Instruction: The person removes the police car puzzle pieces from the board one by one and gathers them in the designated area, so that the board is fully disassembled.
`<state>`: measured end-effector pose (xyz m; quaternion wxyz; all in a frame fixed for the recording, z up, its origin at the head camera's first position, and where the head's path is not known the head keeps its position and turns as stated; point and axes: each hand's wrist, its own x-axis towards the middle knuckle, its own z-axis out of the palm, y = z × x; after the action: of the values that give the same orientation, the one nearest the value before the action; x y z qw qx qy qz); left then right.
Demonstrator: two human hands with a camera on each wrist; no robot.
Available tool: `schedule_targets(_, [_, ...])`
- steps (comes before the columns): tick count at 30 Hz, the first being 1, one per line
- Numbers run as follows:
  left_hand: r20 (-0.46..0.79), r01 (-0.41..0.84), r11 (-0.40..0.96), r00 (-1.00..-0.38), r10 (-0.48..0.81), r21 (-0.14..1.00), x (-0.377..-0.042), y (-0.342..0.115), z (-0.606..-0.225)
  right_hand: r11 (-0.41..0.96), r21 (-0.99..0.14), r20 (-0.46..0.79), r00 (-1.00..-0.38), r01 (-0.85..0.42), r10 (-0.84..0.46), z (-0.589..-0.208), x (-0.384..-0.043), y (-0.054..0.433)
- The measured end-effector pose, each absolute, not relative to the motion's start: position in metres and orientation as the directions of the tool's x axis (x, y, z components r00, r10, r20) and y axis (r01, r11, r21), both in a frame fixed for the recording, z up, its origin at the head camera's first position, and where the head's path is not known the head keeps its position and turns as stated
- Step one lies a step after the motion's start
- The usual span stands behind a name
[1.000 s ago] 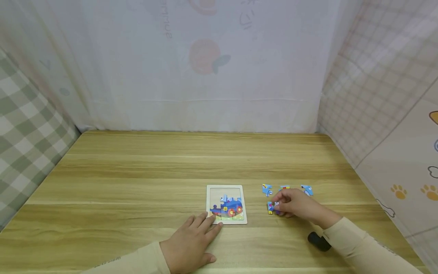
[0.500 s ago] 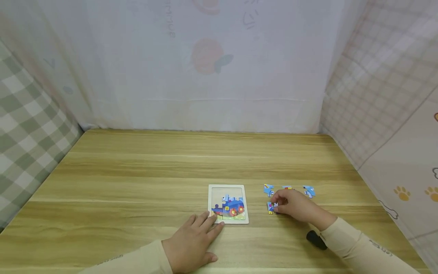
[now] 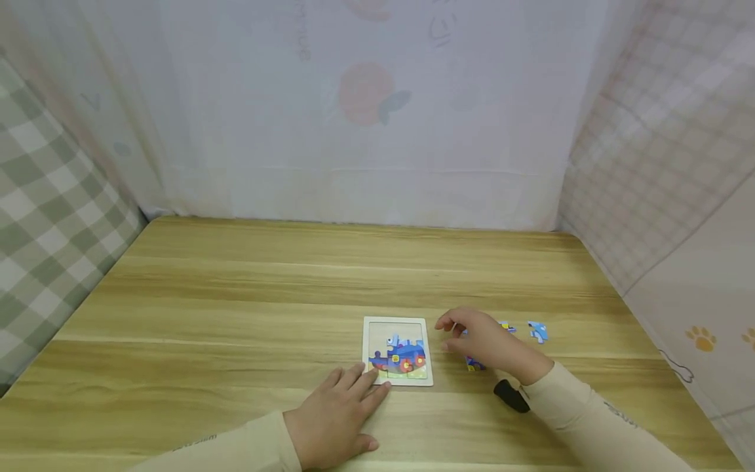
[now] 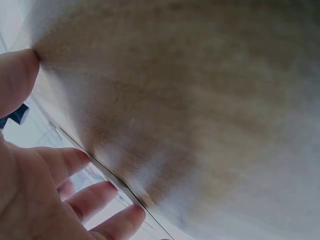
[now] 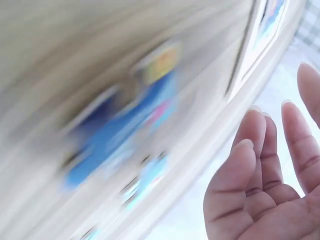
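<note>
My left hand (image 3: 336, 416) lies flat on the table, fingers spread, with fingertips on the lower left edge of a jigsaw puzzle tray (image 3: 429, 357). The tray has a pale frame and holds a partly assembled picture of a blue train with red wheels. My right hand (image 3: 483, 339) hovers just right of the tray, fingers loosely bent. The right wrist view shows its thumb and fingers apart, with nothing seen between them. Below it lie loose blue puzzle pieces (image 5: 125, 130), blurred there. In the head view the hand partly hides several pieces (image 3: 475, 364).
One light blue piece (image 3: 537, 332) lies at the right of the group, near another piece (image 3: 507, 326) with yellow on it. A black cylindrical object (image 3: 511, 396) sits by the right wrist. Curtains (image 3: 366, 144) hang behind the wooden table (image 3: 265, 282).
My right hand has moved left and up, away from the puzzle piece it was touching, toward the tray. The black object shifted along with that wrist. My left hand stays on the tray edge.
</note>
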<state>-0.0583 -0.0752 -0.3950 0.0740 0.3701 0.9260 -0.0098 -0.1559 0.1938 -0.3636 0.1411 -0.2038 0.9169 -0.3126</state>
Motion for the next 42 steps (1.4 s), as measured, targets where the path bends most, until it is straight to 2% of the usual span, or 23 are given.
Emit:
schedule_targets(7, [-0.137,0.691,0.723,-0.715,0.686,0.014,-0.058,-0.072,-0.394,0.72,-0.607,-0.139,-0.848,-0.336,-0.512,-0.369,-0.163,0.16])
schedule_targets(11, [-0.125,0.691,0.723,-0.716,0.686,0.009,-0.057,-0.071,-0.395,0.749,-0.557,-0.172,-0.832,-0.359,-0.527,-0.372,-0.166,0.145])
schedule_targets(16, [-0.114,0.691,0.723,-0.719,0.686,0.0,-0.058,-0.07,-0.397,0.805,-0.466,-0.212,-0.837,-0.367,-0.504,-0.377,-0.168,0.132])
schedule_targets(24, [-0.117,0.694,0.72,-0.717,0.688,-0.014,-0.06,-0.066,-0.396,0.831,-0.417,-0.237,-0.838,-0.369,-0.491,-0.377,-0.171,0.125])
schedule_targets(31, [-0.11,0.701,0.713,-0.71,0.696,-0.017,-0.061,-0.065,-0.396,0.818,-0.451,-0.242,-0.833,-0.357,-0.498,-0.377,-0.173,0.124])
schedule_targets(42, [-0.121,0.702,0.712,-0.708,0.695,-0.016,-0.062,-0.065,-0.395,0.748,-0.61,-0.254,-0.829,-0.263,-0.498,-0.376,-0.173,0.129])
